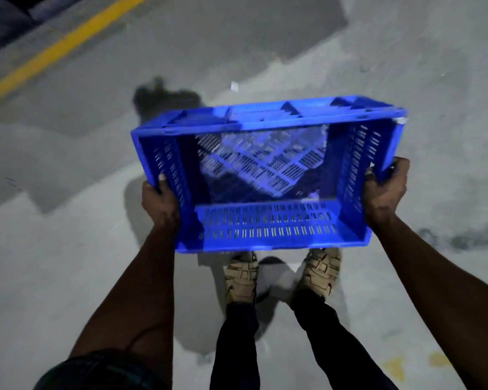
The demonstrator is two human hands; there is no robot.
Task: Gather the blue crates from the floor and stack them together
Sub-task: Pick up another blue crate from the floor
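Observation:
A blue slotted plastic crate hangs in the air in front of me, above my feet, its open top facing me. My left hand grips the rim of its left short side. On the opposite short side my right hand grips the rim. The crate's inside looks empty, and the grey floor shows through its perforated bottom. No other crate is in view.
The floor is grey concrete with darker patches. A yellow painted line runs diagonally at the upper left. My two feet in tan sandals stand under the crate. Small yellow paint marks lie at the lower right.

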